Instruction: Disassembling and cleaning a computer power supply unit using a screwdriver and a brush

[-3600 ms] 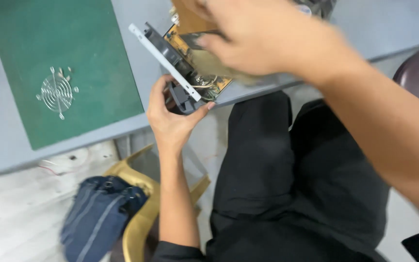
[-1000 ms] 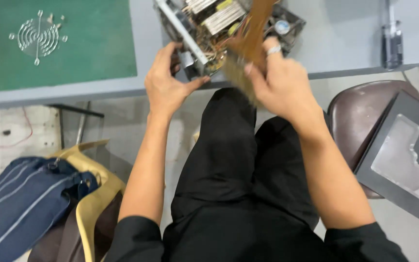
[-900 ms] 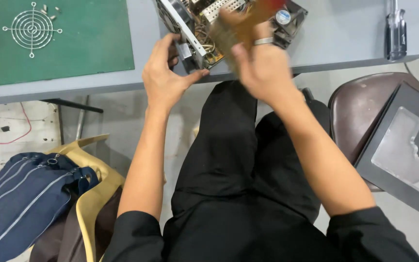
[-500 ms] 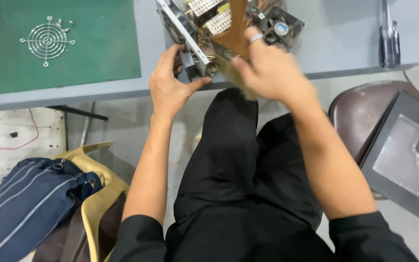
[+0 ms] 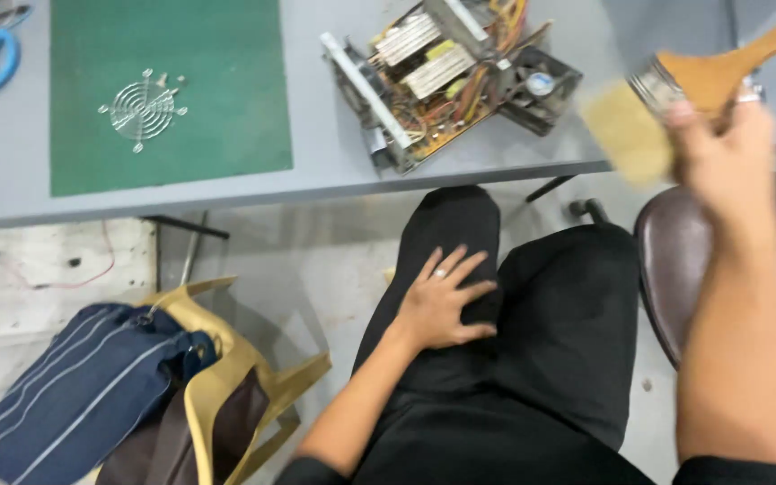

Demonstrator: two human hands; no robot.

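Two hands: working apart.
Left hand (image 5: 442, 305): lying flat, fingers spread, on the thigh.
Right hand (image 5: 720, 153): gripping a wooden paintbrush (image 5: 675, 90), raised right of the table (image 5: 316, 175).
Opened power supply (image 5: 446, 76): sitting at table edge.

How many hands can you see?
2. The left hand lies flat on the person's thigh; the right hand is raised at right, holding a wooden paintbrush.
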